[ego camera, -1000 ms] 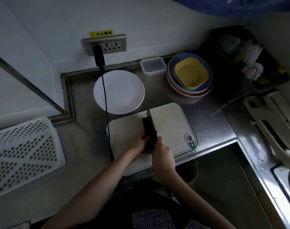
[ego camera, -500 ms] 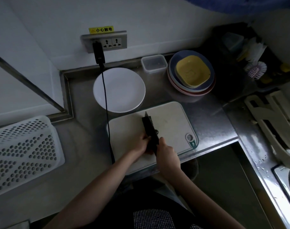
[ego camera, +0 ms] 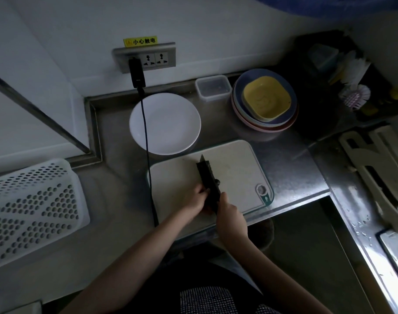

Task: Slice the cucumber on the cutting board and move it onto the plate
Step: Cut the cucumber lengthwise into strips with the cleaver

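Cucumber (ego camera: 217, 182), dark and mostly hidden under the knife (ego camera: 207, 177), lies near the middle of the cutting board (ego camera: 236, 168) on my steel counter (ego camera: 291, 177). My left hand (ego camera: 197, 200) curls its fingers round the near end to steady it; my right hand (ego camera: 231, 217) grips the knife handle, blade pointing away from me across the board. Slicing looks to be under way, though the dim light hides how many cuts are made: I can make out only a small dark piece beside the blade, and no clear row of slices. The white plate (ego camera: 165, 123), just beyond the board's far left corner, holds nothing, so by my reckoning the rest of the cutting and the whole transfer remain. A black cable (ego camera: 146, 137) runs across the plate's left side.
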Available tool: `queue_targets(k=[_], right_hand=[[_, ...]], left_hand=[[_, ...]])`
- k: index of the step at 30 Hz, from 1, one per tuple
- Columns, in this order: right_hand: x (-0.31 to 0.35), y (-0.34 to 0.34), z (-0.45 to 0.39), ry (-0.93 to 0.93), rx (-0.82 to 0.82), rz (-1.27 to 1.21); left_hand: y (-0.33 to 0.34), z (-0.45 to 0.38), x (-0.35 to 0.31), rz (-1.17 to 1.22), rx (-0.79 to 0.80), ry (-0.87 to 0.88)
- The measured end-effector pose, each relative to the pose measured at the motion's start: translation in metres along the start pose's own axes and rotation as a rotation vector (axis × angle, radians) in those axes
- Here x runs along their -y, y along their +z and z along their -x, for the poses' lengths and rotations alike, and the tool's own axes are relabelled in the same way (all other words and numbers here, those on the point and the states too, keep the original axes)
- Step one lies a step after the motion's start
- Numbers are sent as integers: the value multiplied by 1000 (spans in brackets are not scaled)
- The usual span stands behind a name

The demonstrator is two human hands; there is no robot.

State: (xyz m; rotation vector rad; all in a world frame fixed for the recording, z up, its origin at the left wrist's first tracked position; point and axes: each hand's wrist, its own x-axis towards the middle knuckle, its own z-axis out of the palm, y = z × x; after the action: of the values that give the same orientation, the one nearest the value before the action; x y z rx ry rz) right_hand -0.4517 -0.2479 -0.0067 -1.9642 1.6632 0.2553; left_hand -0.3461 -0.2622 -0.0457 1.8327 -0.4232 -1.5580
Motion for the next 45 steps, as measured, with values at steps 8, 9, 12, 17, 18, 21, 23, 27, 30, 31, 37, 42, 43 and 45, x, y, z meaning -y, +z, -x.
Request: queue_targets(k=[8, 9, 12, 17, 18, 21, 23, 27, 30, 31, 37, 42, 43, 45], right_hand=[[-15, -18, -8, -16, -29, -324], [-15, -20, -10, -14, -28, -347], [-8, -24, -15, -49, -32, -394], [18, -29, -28, -109, -18, -436], [22, -28, -31, -110, -3, -437], [31, -24, -33, -110, 44, -418], [32, -20, -32, -100, 60, -417], [31, -18, -29, -57, 30, -413], [30, -21, -25, -24, -1, -368], [31, -21, -24, -23, -9, -356], [13, -15, -13, 4, -46, -240], [-9, -14, -4, 35, -93, -318], [-8, -15, -7, 36, -107, -335], [-4, -16, -12, 35, -129, -359]], left_hand=[[-12, -3, -3, -86, -22, -13], [-11, -1, -5, -117, -16, 6], [-11, 1, -12, -227, 15, 89], [-21, -14, -18, -373, -74, 269], [-22, -17, -18, -374, -95, 279], [-20, -20, -17, -284, -154, 326], [-16, -19, -18, -245, -199, 347], [-7, -27, -20, -499, -314, 199], [-2, -31, -18, -644, -299, 171], [-1, -32, -18, -680, -299, 174], [-2, -22, -13, -791, -195, 238], [11, -16, -19, -784, -134, 269], [13, -18, -23, -805, -143, 263], [15, -25, -26, -864, -199, 250]])
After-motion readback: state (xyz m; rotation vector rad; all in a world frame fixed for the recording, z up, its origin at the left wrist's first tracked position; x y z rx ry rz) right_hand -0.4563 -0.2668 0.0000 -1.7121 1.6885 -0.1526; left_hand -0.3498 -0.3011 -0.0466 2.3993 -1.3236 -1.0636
